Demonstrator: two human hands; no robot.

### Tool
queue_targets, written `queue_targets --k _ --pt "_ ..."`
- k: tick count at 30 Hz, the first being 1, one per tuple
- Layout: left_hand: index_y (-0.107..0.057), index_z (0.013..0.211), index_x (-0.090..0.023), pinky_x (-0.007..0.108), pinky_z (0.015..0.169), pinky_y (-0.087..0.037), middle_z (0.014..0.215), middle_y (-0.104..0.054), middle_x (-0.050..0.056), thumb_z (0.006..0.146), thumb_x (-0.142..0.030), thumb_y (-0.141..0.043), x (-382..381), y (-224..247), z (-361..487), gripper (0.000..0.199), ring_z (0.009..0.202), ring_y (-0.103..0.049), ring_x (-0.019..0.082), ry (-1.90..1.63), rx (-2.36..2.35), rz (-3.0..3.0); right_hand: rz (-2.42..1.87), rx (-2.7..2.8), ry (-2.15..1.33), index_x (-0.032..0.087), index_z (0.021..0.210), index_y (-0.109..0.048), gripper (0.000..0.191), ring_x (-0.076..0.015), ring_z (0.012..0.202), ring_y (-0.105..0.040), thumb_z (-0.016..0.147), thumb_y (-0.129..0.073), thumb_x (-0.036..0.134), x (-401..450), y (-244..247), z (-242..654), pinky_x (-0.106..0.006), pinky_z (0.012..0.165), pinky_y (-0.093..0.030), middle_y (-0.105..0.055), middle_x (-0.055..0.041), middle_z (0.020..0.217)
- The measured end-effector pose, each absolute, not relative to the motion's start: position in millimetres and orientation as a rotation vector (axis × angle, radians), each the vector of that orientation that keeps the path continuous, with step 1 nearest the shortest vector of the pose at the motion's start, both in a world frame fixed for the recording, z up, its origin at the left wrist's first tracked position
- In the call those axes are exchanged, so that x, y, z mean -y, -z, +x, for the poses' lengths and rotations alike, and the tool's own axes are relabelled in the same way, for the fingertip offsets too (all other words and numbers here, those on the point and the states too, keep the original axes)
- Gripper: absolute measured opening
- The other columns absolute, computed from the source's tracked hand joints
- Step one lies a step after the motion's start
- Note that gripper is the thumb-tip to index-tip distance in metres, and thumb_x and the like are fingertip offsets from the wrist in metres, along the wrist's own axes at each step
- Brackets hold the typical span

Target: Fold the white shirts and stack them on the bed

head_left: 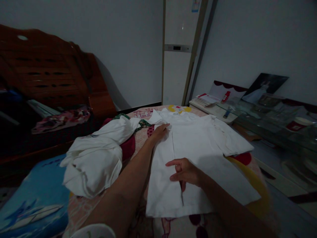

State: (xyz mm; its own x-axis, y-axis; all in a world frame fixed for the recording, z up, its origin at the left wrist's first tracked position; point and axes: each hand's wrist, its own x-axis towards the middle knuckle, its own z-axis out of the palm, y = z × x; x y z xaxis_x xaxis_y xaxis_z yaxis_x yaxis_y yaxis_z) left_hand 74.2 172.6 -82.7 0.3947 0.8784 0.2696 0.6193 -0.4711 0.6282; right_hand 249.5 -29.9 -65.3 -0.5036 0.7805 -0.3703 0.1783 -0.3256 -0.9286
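The left hand touches the shirt, grip unclear; the right hand, loosely open, could drag the fold crooked.

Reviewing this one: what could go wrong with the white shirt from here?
The folded strip beside the right hand has an edge that gapes near the hem, so it might set crooked or creased.

The right-side sleeve is rumpled and could end up wrinkled if pressed down as it lies.

The left forearm passes close to the heaped white clothing, so a sideways sweep might snag or shift that pile.
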Motion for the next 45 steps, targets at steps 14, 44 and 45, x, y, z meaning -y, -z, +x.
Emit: queue_targets --k 14,44,45 --pt "-0.055 0.135 -0.023 0.041 0.111 -0.036 0.135 -0.059 0.007 0.092 -0.024 -0.043 -162.8 85.5 62.5 0.045 0.132 -0.047 0.021 -0.691 -1.229 2.573 -1.177 1.846 -2.149 0.012 0.114 -0.061 0.048 -0.0136 0.037 -0.059 0.069 -0.075 0.018 32.0 53.1 259.0 -0.017 0.038 -0.047 -0.058 0.0068 0.042" --pt "-0.039 0.145 -0.015 0.052 0.114 -0.028 0.153 -0.035 0.017 0.098 -0.043 -0.035 -72.4 88.6 104.6 0.055 0.143 -0.030 0.031 -0.294 -1.542 2.775 -2.100 1.865 -0.328 0.011 0.090 -0.071 0.025 -0.0188 0.081 -0.068 0.089 -0.046 0.015 12.1 9.3 331.0 -0.026 0.070 -0.050 -0.071 -0.0143 0.089" --pt "-0.039 0.145 -0.015 0.052 0.114 -0.028 0.153 -0.035 0.017 0.098 -0.044 -0.034 -72.9 88.2 104.4 0.055 0.143 -0.031 0.031 -0.293 -1.545 2.776 -2.257 1.819 -0.114 0.011 0.089 -0.071 0.025 -0.0229 0.091 -0.068 0.089 -0.046 0.015 11.8 6.8 348.9 -0.030 0.076 -0.049 -0.070 -0.0173 0.095"
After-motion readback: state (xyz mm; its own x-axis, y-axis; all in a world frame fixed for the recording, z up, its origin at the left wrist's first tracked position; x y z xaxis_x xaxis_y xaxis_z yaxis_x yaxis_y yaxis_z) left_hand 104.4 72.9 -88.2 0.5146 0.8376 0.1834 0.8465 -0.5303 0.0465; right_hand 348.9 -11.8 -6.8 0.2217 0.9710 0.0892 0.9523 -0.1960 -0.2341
